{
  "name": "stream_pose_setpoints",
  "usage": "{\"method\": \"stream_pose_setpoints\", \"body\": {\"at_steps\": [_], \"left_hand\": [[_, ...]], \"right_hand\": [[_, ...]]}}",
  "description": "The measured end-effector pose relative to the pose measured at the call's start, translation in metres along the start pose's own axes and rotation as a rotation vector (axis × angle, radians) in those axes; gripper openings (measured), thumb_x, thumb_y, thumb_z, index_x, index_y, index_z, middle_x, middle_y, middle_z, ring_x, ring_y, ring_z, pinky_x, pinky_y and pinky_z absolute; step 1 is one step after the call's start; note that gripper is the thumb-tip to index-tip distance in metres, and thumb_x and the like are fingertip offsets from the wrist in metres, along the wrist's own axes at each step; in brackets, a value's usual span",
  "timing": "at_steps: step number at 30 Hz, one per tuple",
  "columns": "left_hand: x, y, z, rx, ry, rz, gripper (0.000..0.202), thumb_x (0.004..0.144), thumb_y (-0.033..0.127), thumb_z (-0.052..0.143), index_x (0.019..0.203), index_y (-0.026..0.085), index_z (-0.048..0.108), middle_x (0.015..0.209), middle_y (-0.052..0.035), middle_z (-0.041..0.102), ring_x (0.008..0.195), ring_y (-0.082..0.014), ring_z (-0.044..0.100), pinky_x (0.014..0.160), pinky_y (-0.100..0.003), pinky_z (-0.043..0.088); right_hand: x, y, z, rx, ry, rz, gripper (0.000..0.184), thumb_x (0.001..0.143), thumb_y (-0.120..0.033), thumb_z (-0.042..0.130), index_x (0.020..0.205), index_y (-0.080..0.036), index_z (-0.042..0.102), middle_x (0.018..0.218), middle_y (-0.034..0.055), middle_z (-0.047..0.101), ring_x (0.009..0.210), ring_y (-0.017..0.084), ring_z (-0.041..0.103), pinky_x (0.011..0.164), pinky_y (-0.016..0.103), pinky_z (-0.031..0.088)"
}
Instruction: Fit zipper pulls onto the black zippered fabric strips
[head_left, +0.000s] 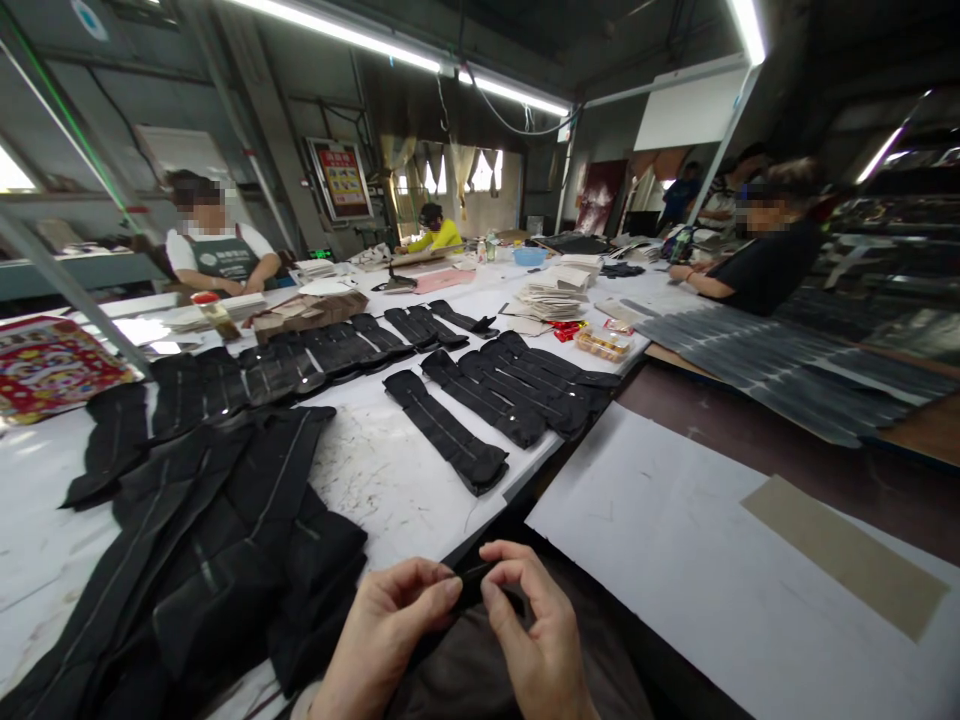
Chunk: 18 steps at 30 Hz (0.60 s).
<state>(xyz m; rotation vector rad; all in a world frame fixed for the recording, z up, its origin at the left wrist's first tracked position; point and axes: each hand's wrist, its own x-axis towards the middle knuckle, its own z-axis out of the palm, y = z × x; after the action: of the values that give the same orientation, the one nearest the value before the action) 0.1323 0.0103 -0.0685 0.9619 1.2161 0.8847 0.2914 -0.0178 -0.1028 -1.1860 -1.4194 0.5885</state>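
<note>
My left hand (394,620) pinches a small black cloth piece (472,583) between thumb and forefinger, low in the middle of the view. My right hand (541,630) curls at its other end, thumb and forefinger slightly apart; I cannot tell whether they grip it. Both hands are just off the near edge of a white table (382,505). To my left, a heap of black cloth (217,560) spreads close to my left wrist. Ahead, black strips (450,435) lie side by side, the nearest ones close to the table's edge. Between heap and strips, a thread-strewn stretch of tabletop shows. On my right, past a dark gap, lies a white board (660,520) bearing a tan card (847,555).
</note>
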Motion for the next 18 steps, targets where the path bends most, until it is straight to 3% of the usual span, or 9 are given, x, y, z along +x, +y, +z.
{"method": "stream_pose_setpoints", "body": {"at_steps": [5,18], "left_hand": [[-0.0004,-0.0056,-0.0050,0.068,-0.053,0.078,0.029,0.069,0.041,0.079,0.068,0.013,0.071,0.059,-0.0002,0.061,0.056,-0.0123,0.052,0.055,-0.021,0.042],[-0.0056,-0.0046,-0.0042,0.252,0.025,0.185,0.032,0.070,0.045,0.075,0.060,0.016,0.064,0.054,0.0024,0.054,0.052,-0.0121,0.047,0.049,-0.019,0.039]], "right_hand": [[0.0046,-0.0018,-0.0010,0.023,-0.006,0.059,0.011,0.083,-0.017,0.059,0.073,-0.020,0.061,0.094,0.0059,0.071,0.087,0.019,0.068,0.076,0.024,0.053],[0.0050,-0.0042,0.0005,0.046,0.011,0.038,0.012,0.078,-0.012,0.062,0.069,-0.020,0.060,0.085,0.0034,0.071,0.078,0.017,0.068,0.071,0.022,0.053]]}}
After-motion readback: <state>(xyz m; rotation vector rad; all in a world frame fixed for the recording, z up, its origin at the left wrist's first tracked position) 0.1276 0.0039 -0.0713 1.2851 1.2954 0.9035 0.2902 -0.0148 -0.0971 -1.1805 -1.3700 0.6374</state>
